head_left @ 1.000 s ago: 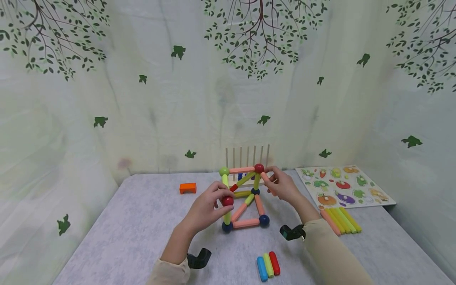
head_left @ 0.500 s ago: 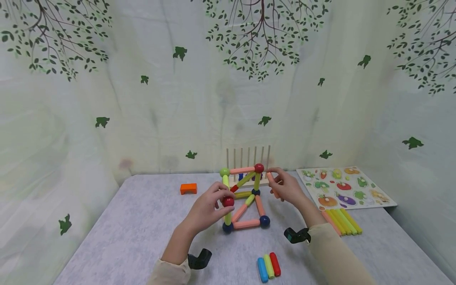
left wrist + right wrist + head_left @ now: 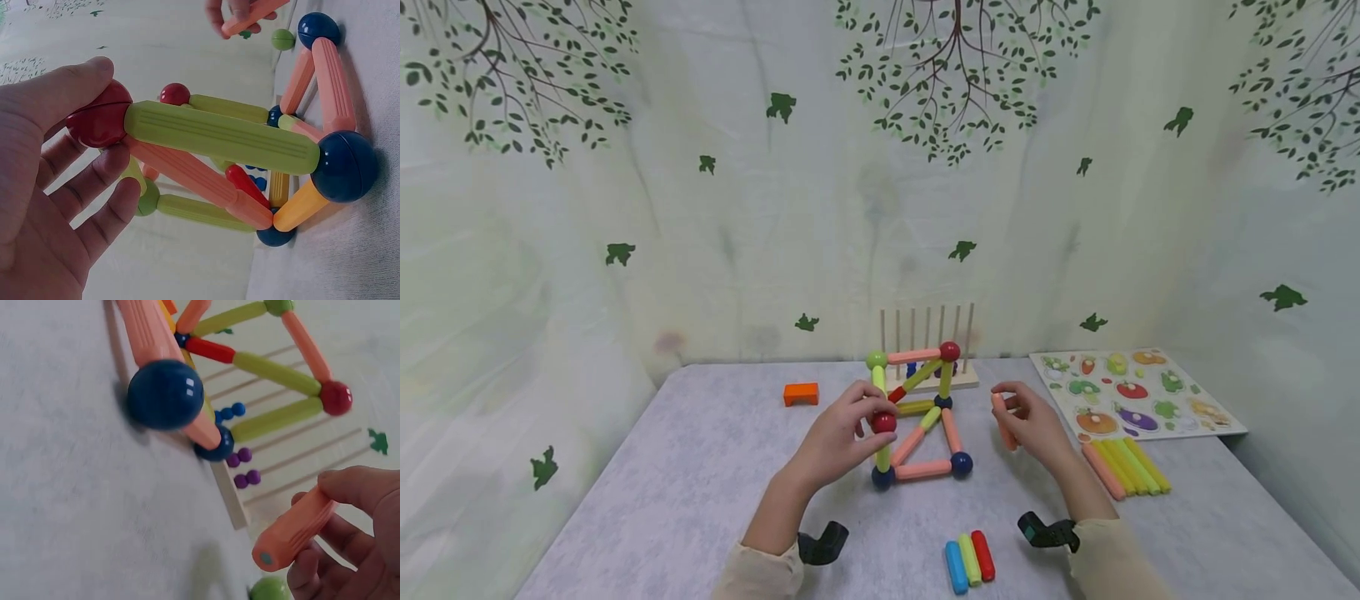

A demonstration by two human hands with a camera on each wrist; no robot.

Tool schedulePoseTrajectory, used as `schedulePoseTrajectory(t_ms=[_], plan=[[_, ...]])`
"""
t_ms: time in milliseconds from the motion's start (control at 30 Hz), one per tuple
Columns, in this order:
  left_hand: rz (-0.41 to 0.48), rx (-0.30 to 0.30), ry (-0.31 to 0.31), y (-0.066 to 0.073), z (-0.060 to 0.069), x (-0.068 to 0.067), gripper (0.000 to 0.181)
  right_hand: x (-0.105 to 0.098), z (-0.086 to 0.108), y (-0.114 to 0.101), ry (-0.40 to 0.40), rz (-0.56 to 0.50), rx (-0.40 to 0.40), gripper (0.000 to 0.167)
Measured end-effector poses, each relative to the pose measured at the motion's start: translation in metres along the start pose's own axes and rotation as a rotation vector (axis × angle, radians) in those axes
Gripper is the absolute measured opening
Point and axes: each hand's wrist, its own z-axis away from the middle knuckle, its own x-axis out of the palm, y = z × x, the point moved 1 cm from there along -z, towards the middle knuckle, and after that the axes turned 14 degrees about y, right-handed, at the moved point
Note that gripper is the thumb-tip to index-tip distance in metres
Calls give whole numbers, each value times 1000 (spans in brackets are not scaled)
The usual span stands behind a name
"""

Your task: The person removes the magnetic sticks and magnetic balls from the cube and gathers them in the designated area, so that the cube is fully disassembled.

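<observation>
A frame of magnetic sticks and balls stands mid-table, with navy balls [image 3: 961,464] at its base and pink, lime and yellow sticks between. My left hand [image 3: 842,437] pinches a red ball [image 3: 103,119] between thumb and fingers. This ball tops a lime stick [image 3: 219,137] that rises from a near navy ball [image 3: 345,166]. To the right of the frame and apart from it, my right hand [image 3: 1036,423] holds a pink magnetic stick [image 3: 294,528]; its free end shows a small greenish disc. At the frame's far right corner sits another red ball [image 3: 950,351].
Behind the frame is a wooden peg rack [image 3: 966,377] with beads. A vegetable picture board [image 3: 1131,392] lies at right, with several long sticks [image 3: 1126,467] before it. Short sticks [image 3: 970,560] lie in front, an orange block [image 3: 801,394] at left. A green ball [image 3: 270,589] is near my right hand.
My right hand has drawn the pink stick away from the far red ball, to the right and slightly nearer. My left hand keeps its grip on the near red ball.
</observation>
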Motion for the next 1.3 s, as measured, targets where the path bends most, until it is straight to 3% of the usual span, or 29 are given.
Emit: schedulePoseTrajectory(t_ms=[167,700,967,1300], plan=[[5,5,10,1,1,0,28,-13,4,21,-41,0,-25,39],[11,22,7,0,0,0,27,-54,7,45,-118,294,-63,29],[6,22,8,-1,-1,0,27,-62,6,56,-126,433,-10,22],[11,23,9,-1,0,0,27,-68,6,61,-114,543,-48,11]])
